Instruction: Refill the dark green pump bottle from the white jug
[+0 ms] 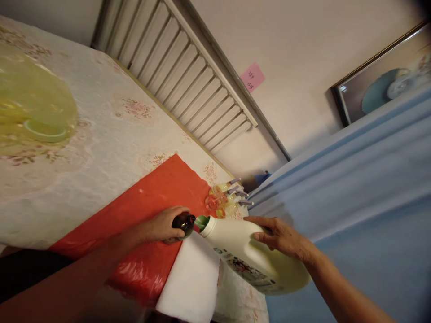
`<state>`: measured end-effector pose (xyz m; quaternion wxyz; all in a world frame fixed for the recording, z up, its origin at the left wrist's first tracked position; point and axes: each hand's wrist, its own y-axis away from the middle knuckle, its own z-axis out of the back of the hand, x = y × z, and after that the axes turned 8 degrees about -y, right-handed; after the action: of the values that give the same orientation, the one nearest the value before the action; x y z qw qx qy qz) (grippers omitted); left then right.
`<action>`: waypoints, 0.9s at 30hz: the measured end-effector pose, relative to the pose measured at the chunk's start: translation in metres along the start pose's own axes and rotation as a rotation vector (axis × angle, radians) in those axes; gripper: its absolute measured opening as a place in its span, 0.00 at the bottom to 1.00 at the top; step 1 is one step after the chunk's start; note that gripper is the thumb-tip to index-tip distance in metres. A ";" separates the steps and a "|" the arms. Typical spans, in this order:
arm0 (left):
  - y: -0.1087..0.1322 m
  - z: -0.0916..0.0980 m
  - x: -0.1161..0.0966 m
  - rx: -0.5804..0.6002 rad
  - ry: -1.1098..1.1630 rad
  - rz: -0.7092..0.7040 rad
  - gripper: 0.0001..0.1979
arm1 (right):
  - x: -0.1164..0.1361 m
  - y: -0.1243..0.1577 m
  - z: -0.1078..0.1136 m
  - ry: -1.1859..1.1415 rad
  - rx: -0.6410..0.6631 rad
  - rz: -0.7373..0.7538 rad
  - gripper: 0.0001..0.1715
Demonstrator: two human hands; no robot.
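Note:
My left hand [168,224] wraps around a small dark brown bottle [184,223], its open neck turned to the right. Close by that neck is the green spout [202,221] of a large cream-white jug [242,237], tilted nearly on its side. Whether liquid runs between the two I cannot tell. On the jug's upper side rests my right hand [278,237], fingers curled over its handle area. A printed label shows on the jug's lower side. Beneath the bottle lie a red plastic sheet [141,215] and a folded white cloth [195,278].
Several clear pump bottles [224,199] with yellowish or reddish contents stand behind the jug. A transparent yellow basin [37,98] sits on the flowered tablecloth [111,148] at left. White rails [188,67] border the table's back; a blue curtain [363,188] hangs at right.

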<state>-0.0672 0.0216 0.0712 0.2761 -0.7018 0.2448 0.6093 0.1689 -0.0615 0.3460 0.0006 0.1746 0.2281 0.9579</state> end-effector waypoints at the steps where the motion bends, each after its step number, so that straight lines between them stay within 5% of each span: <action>1: 0.000 0.000 0.000 -0.005 -0.005 -0.001 0.27 | 0.000 0.000 0.000 0.003 -0.002 -0.004 0.32; 18: 0.000 0.001 0.002 -0.062 -0.167 0.008 0.31 | -0.006 0.002 -0.006 -0.042 -0.003 -0.008 0.33; 22: 0.001 0.003 0.005 -0.183 -0.380 -0.056 0.40 | -0.020 0.002 -0.017 -0.126 -0.027 -0.028 0.35; 27: 0.002 0.001 0.015 -0.200 -0.429 -0.052 0.54 | -0.045 0.002 -0.036 -0.285 -0.048 0.041 0.37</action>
<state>-0.0676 0.0207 0.0558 0.2666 -0.5859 0.1011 0.7585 0.1993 -0.0825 0.3011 0.0178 0.3135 0.1991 0.9283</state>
